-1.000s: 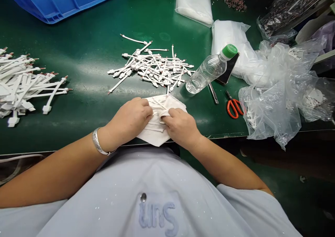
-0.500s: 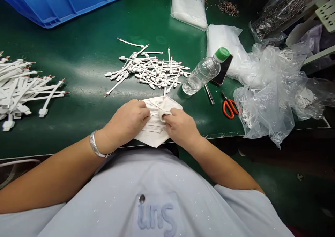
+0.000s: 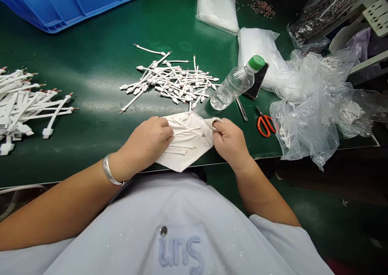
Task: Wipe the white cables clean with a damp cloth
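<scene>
"Green tabletop (image 3: 100,133). Left to right, go."

"Left edge: one cable pile (image 3: 27,105), too tangled to count. Front edge, middle: my left hand (image 3: 148,141), curled over one white cloth (image 3: 182,161); fingertips hidden, can't tell if pinching."

"Cables on the cloth?"

"At least four loose cables (image 3: 186,130), just right of my left hand, the nearer one; long axes roughly left-right. Behind them, one second pile (image 3: 178,79), uncounted."

"Right hand?"

"My right hand (image 3: 228,139) pinches one cloth wad (image 3: 214,123) by the cloth's right corner. Beyond: one bottle (image 3: 232,89), one orange-handled tool (image 3: 264,125)."
</scene>
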{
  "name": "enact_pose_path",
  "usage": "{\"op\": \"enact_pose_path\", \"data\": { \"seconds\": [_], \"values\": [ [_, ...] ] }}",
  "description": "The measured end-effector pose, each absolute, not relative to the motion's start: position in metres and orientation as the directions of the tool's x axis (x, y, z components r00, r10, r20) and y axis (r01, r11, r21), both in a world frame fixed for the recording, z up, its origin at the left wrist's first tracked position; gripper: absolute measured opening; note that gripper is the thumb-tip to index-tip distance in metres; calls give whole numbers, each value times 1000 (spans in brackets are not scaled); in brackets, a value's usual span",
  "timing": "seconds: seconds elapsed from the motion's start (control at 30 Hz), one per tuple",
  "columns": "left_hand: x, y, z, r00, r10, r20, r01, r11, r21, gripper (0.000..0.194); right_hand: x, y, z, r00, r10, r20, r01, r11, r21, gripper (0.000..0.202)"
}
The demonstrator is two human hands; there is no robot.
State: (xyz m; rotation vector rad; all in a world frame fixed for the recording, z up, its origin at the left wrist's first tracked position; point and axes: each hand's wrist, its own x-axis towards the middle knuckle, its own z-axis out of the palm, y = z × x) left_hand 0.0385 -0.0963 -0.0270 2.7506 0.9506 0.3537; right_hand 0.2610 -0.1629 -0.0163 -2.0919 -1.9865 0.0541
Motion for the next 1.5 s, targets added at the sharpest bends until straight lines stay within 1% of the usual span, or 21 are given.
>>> {"op": "enact_pose_path", "data": {
  "seconds": [0.07,0.2,0.3,0.37,0.43,0.53,0.6,0.77,0.83,0.93,1.0,1.07,1.13,1.27,1.33,1.4,1.47,1.5],
  "values": [
    [39,-96,-26,765,628,143,580,-768,273,31,254,-163,-16,51,988,143,984,-26,-177,26],
    [41,-96,-25,765,631,131,586,-766,265,32,237,-163,-20,-63,998,-1,994,63,-87,27],
    [41,-95,-25,772,624,121,583,-771,256,30,235,-163,-22,4,1000,-24,1000,-4,6,30],
    [41,-95,-26,776,620,118,581,-775,248,29,235,-162,-22,44,999,-21,999,-44,29,31],
    [41,-96,-27,775,617,132,579,-779,241,29,234,-161,-21,27,1000,-10,999,-27,21,30],
    [40,-96,-28,774,613,157,574,-784,235,28,226,-160,-21,-83,996,18,997,83,-3,29],
    [39,-96,-28,774,612,162,572,-786,234,27,224,-161,-22,-119,993,15,993,119,-8,29],
    [39,-97,-27,786,599,152,562,-795,227,28,239,-164,-23,14,1000,-12,1000,-14,0,28],
    [39,-97,-27,782,602,158,562,-793,236,28,246,-163,-21,7,1000,3,999,-7,-37,27],
    [40,-97,-28,769,619,159,570,-777,265,29,245,-156,-17,-3,997,81,996,10,-94,25],
    [40,-97,-28,758,634,153,581,-763,283,28,236,-147,-14,-45,992,118,992,59,-115,24],
    [40,-96,-29,755,637,153,583,-760,288,26,225,-135,-12,-131,987,96,983,142,-114,22],
    [39,-95,-30,763,626,159,574,-770,277,25,214,-124,-12,-209,977,35,974,211,-85,21],
    [39,-94,-32,783,599,170,556,-795,242,24,206,-111,-10,-283,957,-65,959,283,-2,28],
    [39,-95,-31,784,597,169,559,-798,225,24,210,-110,-7,-272,960,-68,962,274,16,32],
    [40,-96,-30,781,603,161,569,-795,210,24,219,-111,-4,-216,976,-33,976,216,-10,31],
    [41,-98,-28,771,617,158,585,-784,207,21,231,-113,-1,-109,993,53,989,113,-94,25],
    [41,-99,-28,764,626,154,595,-777,207,20,239,-114,0,-41,992,116,984,60,-166,23]
  ]
}}
